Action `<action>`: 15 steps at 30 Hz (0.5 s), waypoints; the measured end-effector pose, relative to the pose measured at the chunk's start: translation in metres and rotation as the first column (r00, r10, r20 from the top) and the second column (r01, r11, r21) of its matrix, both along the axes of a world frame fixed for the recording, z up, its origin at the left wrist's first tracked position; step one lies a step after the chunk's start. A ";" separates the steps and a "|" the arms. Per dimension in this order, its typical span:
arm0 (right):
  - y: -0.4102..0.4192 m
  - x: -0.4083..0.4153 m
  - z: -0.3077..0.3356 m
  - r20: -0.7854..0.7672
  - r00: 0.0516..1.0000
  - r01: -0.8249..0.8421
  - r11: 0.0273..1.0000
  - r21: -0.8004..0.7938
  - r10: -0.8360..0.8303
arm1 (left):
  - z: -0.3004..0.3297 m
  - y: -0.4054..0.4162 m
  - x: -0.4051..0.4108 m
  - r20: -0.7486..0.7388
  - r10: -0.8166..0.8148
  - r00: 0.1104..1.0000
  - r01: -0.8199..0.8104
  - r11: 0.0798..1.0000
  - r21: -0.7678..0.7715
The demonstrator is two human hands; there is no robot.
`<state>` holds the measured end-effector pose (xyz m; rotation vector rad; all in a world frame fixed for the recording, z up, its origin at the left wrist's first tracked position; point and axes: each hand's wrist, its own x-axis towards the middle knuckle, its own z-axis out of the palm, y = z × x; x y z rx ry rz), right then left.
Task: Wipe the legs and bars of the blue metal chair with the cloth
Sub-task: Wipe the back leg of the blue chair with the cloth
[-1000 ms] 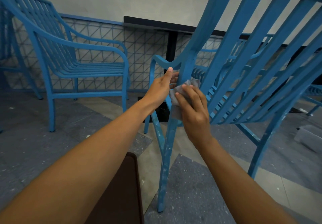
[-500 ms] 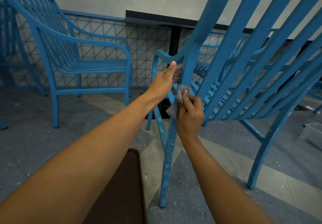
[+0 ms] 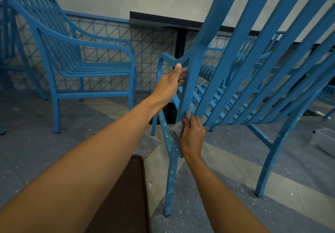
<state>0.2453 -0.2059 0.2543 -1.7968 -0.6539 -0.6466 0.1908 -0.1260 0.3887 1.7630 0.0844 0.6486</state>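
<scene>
Blue chair (image 3: 241, 55), white-speckled leg (image 3: 171, 174), grey cloth (image 3: 178, 130), possibly brown board (image 3: 125, 196)

Light on my feed is dim, flat and cool, without glare or hard shadows; only soft shade under the chair (image 3: 235, 80) beyond my right hand (image 3: 193, 138). Focus holds around my left hand (image 3: 168, 85), but both forearms below the hands stretch and smear. Wide-angle bending bows the slats above my right hand.
</scene>
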 end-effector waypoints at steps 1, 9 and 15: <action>-0.003 0.000 -0.003 -0.002 1.000 -0.014 0.999 -0.037 0.014 | 0.000 0.000 0.000 0.002 -0.001 1.000 0.001 1.000 -0.005; -0.030 -0.009 0.037 0.450 0.893 0.005 0.999 -0.048 0.017 | -0.002 0.001 -0.001 0.010 -0.013 1.000 0.013 1.000 -0.007; -0.014 0.008 0.089 0.783 0.622 0.109 0.990 -0.086 -0.001 | -0.004 0.005 0.003 0.010 0.006 1.000 -0.006 1.000 -0.029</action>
